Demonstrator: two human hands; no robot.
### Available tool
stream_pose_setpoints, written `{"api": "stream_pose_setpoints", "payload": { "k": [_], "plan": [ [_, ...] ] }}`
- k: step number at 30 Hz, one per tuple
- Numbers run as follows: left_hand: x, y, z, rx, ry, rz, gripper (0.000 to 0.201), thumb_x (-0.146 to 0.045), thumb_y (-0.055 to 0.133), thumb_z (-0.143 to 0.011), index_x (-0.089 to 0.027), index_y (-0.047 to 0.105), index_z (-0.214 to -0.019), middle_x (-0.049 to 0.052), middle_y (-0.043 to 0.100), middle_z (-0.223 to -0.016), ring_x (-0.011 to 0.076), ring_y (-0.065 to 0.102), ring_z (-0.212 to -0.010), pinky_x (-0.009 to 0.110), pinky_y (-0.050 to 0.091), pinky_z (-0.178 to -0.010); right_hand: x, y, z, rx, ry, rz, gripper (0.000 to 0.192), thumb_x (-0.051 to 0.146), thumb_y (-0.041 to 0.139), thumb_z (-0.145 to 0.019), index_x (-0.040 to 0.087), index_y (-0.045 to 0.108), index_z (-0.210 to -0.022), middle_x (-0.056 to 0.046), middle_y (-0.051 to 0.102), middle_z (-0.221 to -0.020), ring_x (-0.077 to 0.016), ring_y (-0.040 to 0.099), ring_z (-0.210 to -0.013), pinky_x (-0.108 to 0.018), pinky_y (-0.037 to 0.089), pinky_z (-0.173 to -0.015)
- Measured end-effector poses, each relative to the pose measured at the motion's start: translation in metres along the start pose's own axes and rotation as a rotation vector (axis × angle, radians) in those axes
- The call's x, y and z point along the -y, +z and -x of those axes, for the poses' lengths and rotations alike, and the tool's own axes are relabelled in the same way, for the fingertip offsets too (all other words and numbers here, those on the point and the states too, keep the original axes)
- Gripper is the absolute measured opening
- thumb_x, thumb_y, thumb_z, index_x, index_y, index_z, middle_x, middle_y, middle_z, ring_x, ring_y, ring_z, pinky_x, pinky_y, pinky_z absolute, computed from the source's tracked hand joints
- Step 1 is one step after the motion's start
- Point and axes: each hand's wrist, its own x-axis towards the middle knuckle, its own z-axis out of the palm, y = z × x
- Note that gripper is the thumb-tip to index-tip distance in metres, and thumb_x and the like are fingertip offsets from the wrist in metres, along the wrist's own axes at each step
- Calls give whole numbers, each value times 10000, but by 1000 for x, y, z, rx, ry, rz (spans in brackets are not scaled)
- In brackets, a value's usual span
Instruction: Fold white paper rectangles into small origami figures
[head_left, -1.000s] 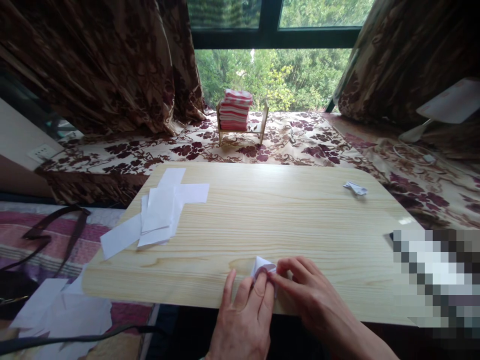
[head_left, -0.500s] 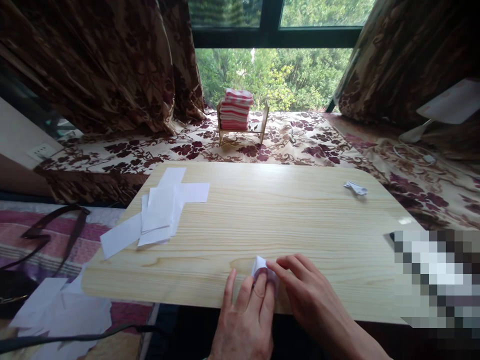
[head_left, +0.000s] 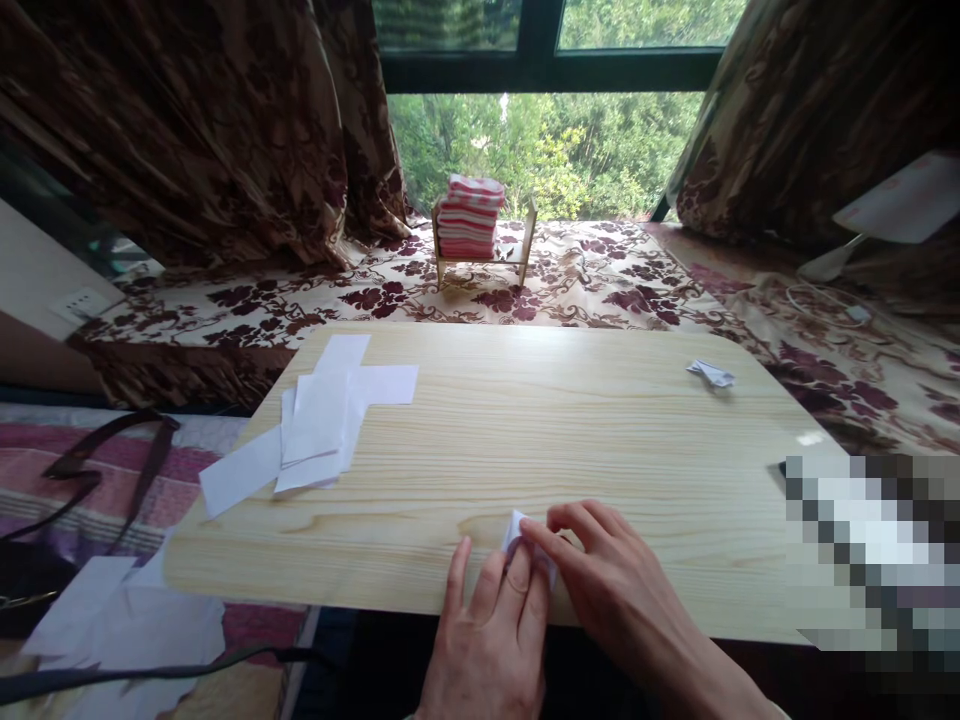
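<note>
A small piece of folded white paper [head_left: 517, 524] lies near the table's front edge, its pointed tip showing above my fingers. My left hand [head_left: 495, 625] holds it down, fingertips pressed on its lower part and the little-finger side spread away. Most of the paper is hidden under these fingers. From the right, my right hand [head_left: 611, 570] reaches over with the index finger stretched out, its tip touching the paper near the point. The other fingers of that hand are bent and apart from the paper; its thumb is mostly hidden.
On the wooden table [head_left: 570, 420], loose white paper strips [head_left: 319, 415] overlap at the left, and a folded paper piece [head_left: 711, 374] sits at the far right. A blurred-out patch [head_left: 877, 550] covers the right corner. Behind stands a small rack [head_left: 525, 245] with striped folded cloths [head_left: 471, 222].
My right index finger has moved left and slightly over the paper, onto its tip. My left hand stays pressed in nearly the same place.
</note>
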Motion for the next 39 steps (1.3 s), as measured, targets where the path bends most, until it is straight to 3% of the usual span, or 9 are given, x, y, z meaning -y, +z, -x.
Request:
{"api": "stream_pose_setpoints", "payload": {
  "k": [8,24,32,39],
  "plan": [
    [3,9,8,26,37,-41,342,-267,507,-885,-124,649,-1163,72,667,-1214,246,521,-1116,478,107,-1157,3,5,3,-47,-25,17,342,98,393,-937,140,596,-1209,-109,621,-931,-206,576,-808,-341,518,-682],
    [6,6,20,53,22,45,409,-371,475,-917,-124,622,-1207,85,637,-1266,253,490,-1195,456,189,-1131,6,7,6,-12,64,-14,399,41,419,-865,150,596,-1205,-112,599,-956,-217,536,-818,-366,510,-696],
    [3,6,22,46,14,17,395,-364,491,-910,-140,622,-1207,80,639,-1266,256,490,-1204,459,229,-1106,-1,1,4,-137,83,-39,370,74,433,-899,160,554,-1238,-111,607,-984,-216,567,-876,-355,525,-720],
    [2,7,23,26,2,25,391,-343,501,-904,-134,616,-1214,90,648,-1247,255,494,-1211,452,235,-1107,7,-1,11,-206,48,-19,313,66,433,-896,178,621,-1120,-86,619,-908,-189,578,-804,-318,497,-674]
  ]
}}
